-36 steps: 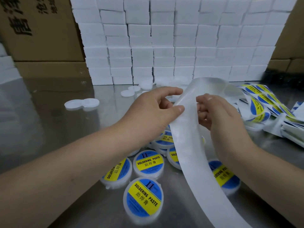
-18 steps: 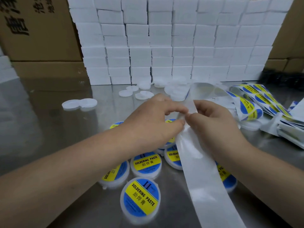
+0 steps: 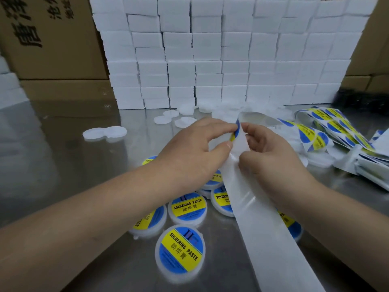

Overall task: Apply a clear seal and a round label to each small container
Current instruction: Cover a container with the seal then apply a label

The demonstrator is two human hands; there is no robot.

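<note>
Half a second on, a round blue-and-yellow paper label (image 3: 236, 132) has lifted edge-on off the long white backing strip (image 3: 263, 228), pinched between left hand (image 3: 193, 152) thumb and forefinger, right hand (image 3: 271, 159) curled gripping the strip, above the labelled white round containers (image 3: 181, 249); likely ready to stick.

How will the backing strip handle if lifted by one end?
Probably floppy: the strip, held by the right hand while the left hand pinches a label, curls over and drapes across containers. Likely slick, given its glossy sheen. Looks thin, so probably light.
</note>
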